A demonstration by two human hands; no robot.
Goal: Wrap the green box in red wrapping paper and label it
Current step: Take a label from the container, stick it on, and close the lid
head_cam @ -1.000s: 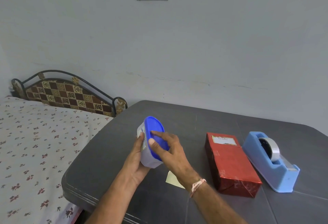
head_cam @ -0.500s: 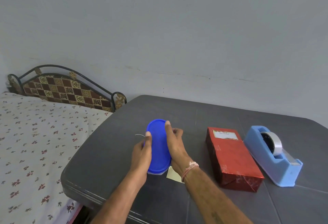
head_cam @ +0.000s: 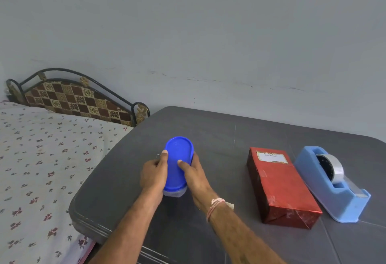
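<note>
The box [head_cam: 282, 188] lies on the dark grey table [head_cam: 229, 134], fully covered in shiny red wrapping paper, with a white label [head_cam: 272, 156] stuck on its far end. Left of it stands a clear oval container with a blue lid [head_cam: 177, 163]. My left hand [head_cam: 153, 175] holds its left side with the thumb on the lid. From the right, my right hand [head_cam: 194, 177] grips the container, thumb pressing on the lid.
A light blue tape dispenser [head_cam: 332, 182] with a roll of clear tape sits right of the red box. A pale slip of paper [head_cam: 230, 205] peeks out under my right wrist. A bed with flowered sheet [head_cam: 41, 159] adjoins the table's left edge.
The container was held tilted above the table; now it sits flat on the table with both hands on its sides and thumbs on the lid.
</note>
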